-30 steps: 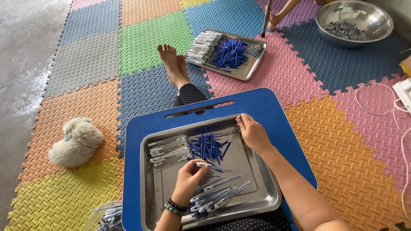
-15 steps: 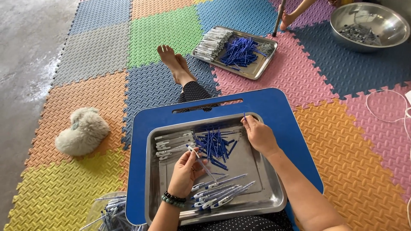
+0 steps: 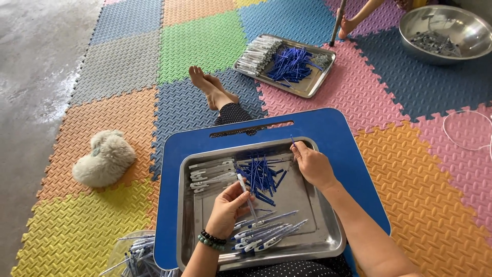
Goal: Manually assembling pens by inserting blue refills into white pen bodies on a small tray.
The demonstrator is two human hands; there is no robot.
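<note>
Head view: left hand (image 3: 229, 205) closed on clear pen barrel (image 3: 245, 191) with white tip, held tilted over steel tray (image 3: 307, 246). Right hand (image 3: 312, 165) pinches thin blue refill (image 3: 292, 141) near tray's far rim. Blue refill pile (image 3: 262, 175) lies between hands; white caps (image 3: 210, 174) left of it; assembled pens (image 3: 266, 231) just below left hand. Tray rests on blue lap board (image 3: 338, 133). No labels legible.

The left hand (image 3: 228, 205) has bead bracelets (image 3: 209, 239), dark and green. Arms and feet (image 3: 207, 84) are bare. Clothes are black with white dots.
</note>
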